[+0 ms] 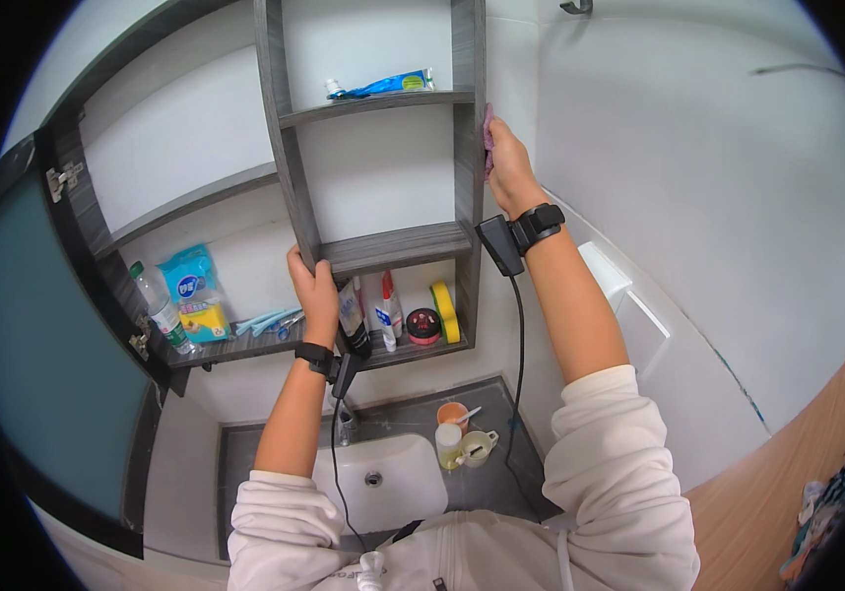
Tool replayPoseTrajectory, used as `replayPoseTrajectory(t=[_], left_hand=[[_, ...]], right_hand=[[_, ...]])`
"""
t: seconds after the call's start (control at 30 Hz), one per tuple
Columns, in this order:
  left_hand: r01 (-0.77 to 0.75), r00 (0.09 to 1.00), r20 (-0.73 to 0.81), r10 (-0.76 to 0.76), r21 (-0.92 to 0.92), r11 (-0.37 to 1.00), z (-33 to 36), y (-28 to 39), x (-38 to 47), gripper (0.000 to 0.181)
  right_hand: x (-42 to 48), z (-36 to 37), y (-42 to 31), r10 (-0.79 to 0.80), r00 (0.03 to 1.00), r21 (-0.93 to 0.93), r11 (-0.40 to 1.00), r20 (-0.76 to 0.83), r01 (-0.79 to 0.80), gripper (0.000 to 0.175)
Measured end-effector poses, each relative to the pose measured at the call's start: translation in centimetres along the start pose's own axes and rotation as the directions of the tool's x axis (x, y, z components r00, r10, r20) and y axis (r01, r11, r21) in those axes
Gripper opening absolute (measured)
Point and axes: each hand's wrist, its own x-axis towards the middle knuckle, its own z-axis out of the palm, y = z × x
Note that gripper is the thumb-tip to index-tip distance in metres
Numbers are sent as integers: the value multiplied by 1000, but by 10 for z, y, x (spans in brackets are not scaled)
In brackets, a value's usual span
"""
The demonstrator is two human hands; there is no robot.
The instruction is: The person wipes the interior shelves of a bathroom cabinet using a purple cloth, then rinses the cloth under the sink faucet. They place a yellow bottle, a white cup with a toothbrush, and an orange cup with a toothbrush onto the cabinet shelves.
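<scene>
My right hand (509,164) presses a folded purple cloth (489,140) against the outer right side of a grey wood-grain wall cabinet (470,170). Lower down, my left hand (316,289) grips the front edge of the cabinet's upright divider (294,185), its thumb and fingers on either side. Above and between the hands, a blue toothpaste tube (385,85) lies on a shelf. Below them, the bottom compartment holds a black tube (354,325), red-and-white tubes (391,303), a round black-and-pink tin (423,326) and a yellow-green sponge (445,312).
The mirrored cabinet door (60,332) hangs open at left. Near it stand a plastic bottle (162,309) and a pack of wipes (196,295), with scissors (288,325) alongside. Below are a white sink (393,487), a faucet (346,425) and cups (477,448) on the dark counter. Cables hang from both wrists.
</scene>
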Motion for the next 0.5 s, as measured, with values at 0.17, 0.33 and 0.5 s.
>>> replayPoseTrajectory(t=[0.17, 0.33, 0.5], left_hand=[[-2, 1000, 1, 2, 11, 1000, -1, 0, -2, 41], [-6, 1000, 7, 6, 12, 1000, -1, 3, -2, 42], [-7, 1000, 8, 7, 55, 998, -2, 5, -3, 44]], right_hand=[[17, -1, -11, -19, 999, -31, 999, 32, 20, 31], [30, -1, -19, -42, 999, -15, 999, 35, 42, 28], [45, 3, -31, -50, 996, 9, 999, 77, 49, 28]])
